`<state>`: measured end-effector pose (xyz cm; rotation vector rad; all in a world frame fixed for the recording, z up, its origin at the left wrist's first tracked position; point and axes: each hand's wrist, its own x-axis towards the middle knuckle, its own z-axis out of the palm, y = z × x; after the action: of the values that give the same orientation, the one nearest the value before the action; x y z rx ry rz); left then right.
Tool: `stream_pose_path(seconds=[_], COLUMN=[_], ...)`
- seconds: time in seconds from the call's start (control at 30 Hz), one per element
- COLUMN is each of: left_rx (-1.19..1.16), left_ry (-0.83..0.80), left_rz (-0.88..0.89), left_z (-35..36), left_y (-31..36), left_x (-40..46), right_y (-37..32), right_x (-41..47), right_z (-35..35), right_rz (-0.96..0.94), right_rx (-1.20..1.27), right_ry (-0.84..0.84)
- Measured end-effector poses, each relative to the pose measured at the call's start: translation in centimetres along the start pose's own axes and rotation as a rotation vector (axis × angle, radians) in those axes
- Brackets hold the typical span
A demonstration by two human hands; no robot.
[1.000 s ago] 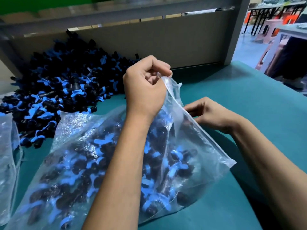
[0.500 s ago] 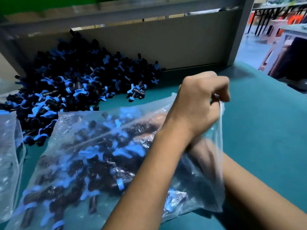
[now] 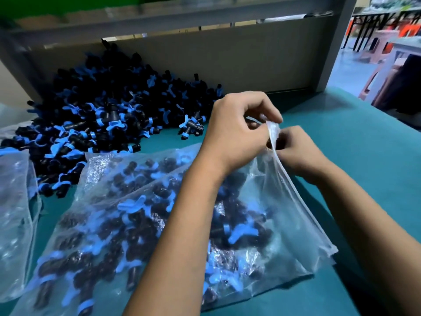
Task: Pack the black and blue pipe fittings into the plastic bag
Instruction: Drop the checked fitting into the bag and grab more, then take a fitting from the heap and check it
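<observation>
Teal tabletop [image 3: 341,137], grey back panel [image 3: 227,60], both hands [image 3: 237,131] pinching plastic bag [image 3: 284,201] mouth

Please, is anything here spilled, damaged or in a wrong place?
Nothing looks damaged or spilled. The bag lies on the table, full of fittings, and both hands, left and right, pinch its mouth. The loose pile behind seems only stock waiting. One fitting sits slightly apart at the pile's edge, nothing worrying.

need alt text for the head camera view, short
Both hands, left hand and right hand, pinch the mouth of a clear plastic bag full of black and blue pipe fittings on a teal table. A loose pile of fittings lies behind it.
</observation>
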<state>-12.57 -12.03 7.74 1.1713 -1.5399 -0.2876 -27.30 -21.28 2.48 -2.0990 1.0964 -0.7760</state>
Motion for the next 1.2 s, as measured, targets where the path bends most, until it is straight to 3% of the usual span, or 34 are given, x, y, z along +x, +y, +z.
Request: stream_pose_path(seconds=[0.1,0.2,0.3,0.37,0.43,0.5,0.57,0.67,0.83,0.93,1.1,1.2], left_rx=[-0.045,-0.084,-0.068,-0.108,-0.209,-0.155,-0.095,-0.126,-0.178,-0.214,-0.233,-0.234], left_ry=[0.033,0.013,-0.186,-0.228,-0.028,0.233,0.414,0.605,0.708,0.712,0.704,0.689], left_rz=[-0.040,-0.076,-0.140,-0.192,-0.276,-0.349,-0.455,-0.610,-0.672,-0.696,-0.745,-0.741], left_z=[-0.9,-1.7,-2.9,-3.4,-3.9,-4.5,-5.6,-7.4,-8.8,-9.4,-10.3,-10.2], left_y=[-0.6,-0.9,-1.4,-1.9,-2.6,-3.6,-5.2,-7.1,-7.4,-7.5,-8.2,-8.1], left_x=[0.0,-0.2,-0.6,-0.9,-1.0,-0.8,-0.7,-1.1,-1.4,-1.6,-1.9,-1.8], right_y=[1.9,3.5,3.6,2.7,0.6,-1.9,-4.4,-6.8,-7.4,-6.4,-4.6,-4.5], right_x=[0.6,1.0,0.9,1.0,1.3,2.1,3.8,7.0,11.9,13.9,15.3,14.7], right_z=[-0.5,-0.8,-0.7,-0.9,-1.2,-1.0,0.0,2.4,8.7,12.4,14.8,15.1], right_rz=[0.065,0.148,0.199,0.152,0.060,-0.042,-0.135,-0.205,-0.307,-0.292,-0.206,-0.292], right_rx=[-0.207,-0.392,-0.400,-0.342,-0.241,-0.116,-0.079,-0.224,-0.691,-0.826,-0.848,-0.780], right_ry=[0.148,0.151,0.193,0.357,0.536,0.576,0.488,0.231,-0.252,-0.339,-0.440,-0.364])
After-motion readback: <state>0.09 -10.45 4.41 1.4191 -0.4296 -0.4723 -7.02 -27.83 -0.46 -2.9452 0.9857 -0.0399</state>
